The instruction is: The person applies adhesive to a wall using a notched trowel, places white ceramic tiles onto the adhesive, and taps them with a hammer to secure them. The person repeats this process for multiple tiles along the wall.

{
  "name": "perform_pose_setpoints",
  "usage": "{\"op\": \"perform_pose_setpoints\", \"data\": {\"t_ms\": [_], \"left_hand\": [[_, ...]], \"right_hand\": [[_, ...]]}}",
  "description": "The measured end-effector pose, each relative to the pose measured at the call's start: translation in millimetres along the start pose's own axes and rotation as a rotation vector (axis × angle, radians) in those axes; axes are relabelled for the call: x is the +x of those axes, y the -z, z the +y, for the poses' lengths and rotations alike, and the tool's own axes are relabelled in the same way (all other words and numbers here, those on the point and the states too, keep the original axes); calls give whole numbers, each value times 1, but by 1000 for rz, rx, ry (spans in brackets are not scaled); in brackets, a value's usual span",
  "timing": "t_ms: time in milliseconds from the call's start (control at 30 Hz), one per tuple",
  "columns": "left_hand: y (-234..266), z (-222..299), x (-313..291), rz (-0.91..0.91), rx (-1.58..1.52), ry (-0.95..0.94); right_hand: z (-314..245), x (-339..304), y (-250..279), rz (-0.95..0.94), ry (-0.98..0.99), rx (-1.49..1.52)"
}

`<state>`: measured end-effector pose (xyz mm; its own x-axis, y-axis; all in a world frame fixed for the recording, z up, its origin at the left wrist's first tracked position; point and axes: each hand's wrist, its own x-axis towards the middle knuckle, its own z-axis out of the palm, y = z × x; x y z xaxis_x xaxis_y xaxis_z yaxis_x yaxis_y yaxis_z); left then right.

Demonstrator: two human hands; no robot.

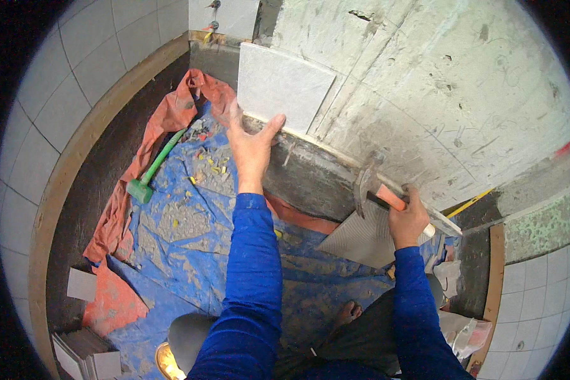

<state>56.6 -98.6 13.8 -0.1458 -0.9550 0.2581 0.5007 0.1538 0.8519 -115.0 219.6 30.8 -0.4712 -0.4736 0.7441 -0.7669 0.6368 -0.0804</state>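
Observation:
A light grey square tile point(286, 85) stands against the bare wall, its lower edge along a narrow wooden strip point(328, 152). My left hand point(252, 149) is at the tile's lower left corner, thumb and fingers spread apart. The thumb touches the tile near its bottom edge; the other fingertips are blurred. Closed around the handle of a claw hammer point(391, 197), my right hand point(409, 218) is farther right along the strip. The metal hammer head is close to the strip and wall. Below it leans a tile with a ribbed back point(363, 239).
A blue tarp point(190, 278) strewn with mortar debris covers the floor, with red sheeting point(158, 133) along its edge. A green mallet point(141, 190) lies at the left. Stacked tiles point(76, 354) stand at lower left. Wooden battens point(56, 180) run beneath tiled walls on both sides.

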Motion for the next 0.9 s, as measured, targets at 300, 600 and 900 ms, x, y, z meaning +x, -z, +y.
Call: {"op": "perform_pose_setpoints", "data": {"t_ms": [300,600,900], "left_hand": [[-1,-1,4,52,131,-34],[2,-6,9,53,301,-112],[5,-14,11,41,520,-176]], "right_hand": [[-1,1,0,-32,-34,15],[4,-1,-4,-33,-33,-4],[3,2,-2,-35,-25,7]]}}
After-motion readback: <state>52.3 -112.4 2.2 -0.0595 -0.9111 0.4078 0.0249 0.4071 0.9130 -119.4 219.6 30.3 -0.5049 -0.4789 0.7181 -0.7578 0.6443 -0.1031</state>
